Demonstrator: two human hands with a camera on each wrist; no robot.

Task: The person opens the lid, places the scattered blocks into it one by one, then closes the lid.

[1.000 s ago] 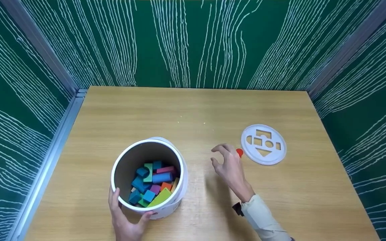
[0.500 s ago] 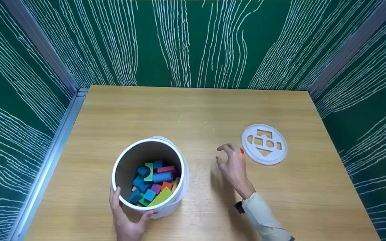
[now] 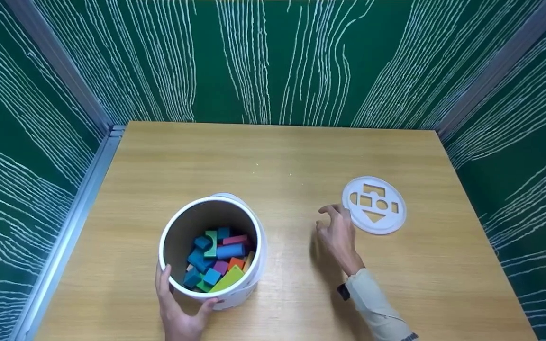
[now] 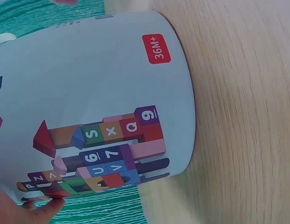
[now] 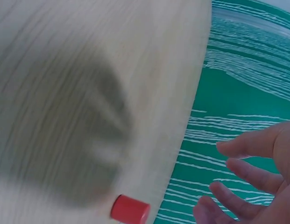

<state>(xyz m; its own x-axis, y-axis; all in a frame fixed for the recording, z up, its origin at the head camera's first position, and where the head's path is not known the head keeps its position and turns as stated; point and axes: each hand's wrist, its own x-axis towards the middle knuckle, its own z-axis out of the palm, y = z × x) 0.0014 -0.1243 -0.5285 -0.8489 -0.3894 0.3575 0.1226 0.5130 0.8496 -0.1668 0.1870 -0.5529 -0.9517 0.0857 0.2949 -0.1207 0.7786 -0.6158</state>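
Observation:
My left hand (image 3: 180, 310) holds the near left side of a white bucket (image 3: 237, 299), thumb at the front by the rim. Coloured blocks (image 3: 229, 251) lie inside. Printed castle blocks show on the bucket's wall in the left wrist view. To the right, my right hand (image 3: 339, 234) hovers over the table with loosely bent, spread fingers and nothing in them. A red cylinder block (image 5: 130, 209) lies on the table in the right wrist view, apart from the fingers; in the head view the hand hides it.
A round white lid (image 3: 394, 220) with shaped cut-outs lies flat just right of the right hand. The wooden table (image 3: 197, 151) is bounded by green walls with white lines (image 3: 206, 71) at the back and both sides.
My right hand has moved a little to the right, toward the lid, and now covers the red block in the head view. The left hand and bucket have stayed put.

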